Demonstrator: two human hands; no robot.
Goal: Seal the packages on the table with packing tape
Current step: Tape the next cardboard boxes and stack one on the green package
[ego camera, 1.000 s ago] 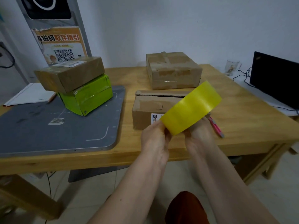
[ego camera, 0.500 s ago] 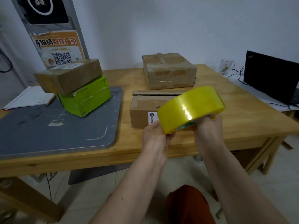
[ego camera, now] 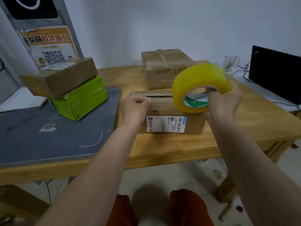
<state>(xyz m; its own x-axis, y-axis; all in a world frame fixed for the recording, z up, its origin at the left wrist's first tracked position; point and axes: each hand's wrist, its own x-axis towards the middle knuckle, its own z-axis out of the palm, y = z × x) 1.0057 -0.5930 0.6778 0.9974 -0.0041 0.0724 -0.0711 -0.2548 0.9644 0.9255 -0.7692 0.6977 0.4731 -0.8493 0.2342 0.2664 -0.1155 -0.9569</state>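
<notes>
— Packing tape roll, yellow, big. Position?
— Held up over right end of nearest cardboard box, lower edge touching or just above box top; cannot tell which. Tilted, open core facing camera, green-and-white print inside core.
— Right hand?
— Grasping roll. Fingers hooked into core, palm against right side of roll.
— Left hand?
— Resting on left part of same box top. Fingers clenched, pinched together near seam. Possibly pinching clear tape end; too faint to tell.
— Box condition?
— Brown, lying flat near front edge of wooden counter. Dark gap open along far top edge. White shipping label with barcode on front face.
— Other packages?
— Second brown box just behind first, old tape strips crossing top. Further left, brown package stacked askew on green box, both on grey mat covering left part of counter.
— Surroundings?
— Poster with QR code on stand behind stack. White papers at far left. Glass mug at back right, black laptop screen and cables on adjoining white surface. Red-brown trousers at bottom.
</notes>
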